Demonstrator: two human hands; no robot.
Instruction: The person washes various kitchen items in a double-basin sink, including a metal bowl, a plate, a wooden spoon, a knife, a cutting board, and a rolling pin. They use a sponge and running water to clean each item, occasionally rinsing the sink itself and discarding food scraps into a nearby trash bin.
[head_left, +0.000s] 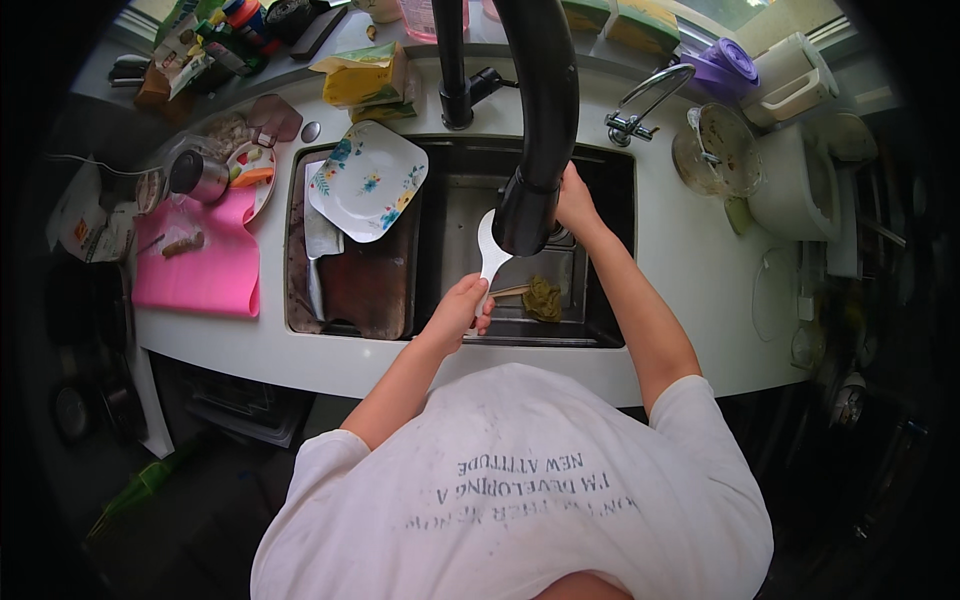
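My left hand (456, 313) is closed round the handle of a white rice paddle (491, 251), whose broad end points up beside the black faucet head (525, 217) over the sink. My right hand (576, 201) is on the far side of that faucet, at the right of the basin; its fingers are hidden behind the faucet, so what it touches cannot be told. Low in the basin of the black sink (457, 199) lie a crumpled olive-green cloth (542, 299) and a thin wooden stick (511, 291).
Left in the sink are a floral plate (369, 182), a cleaver (324, 238) and a dark board (367, 289). A pink mat (196, 262) lies on the left counter. At right stand a small chrome tap (630, 129), a glass bowl with lid (718, 148) and a white container (795, 180).
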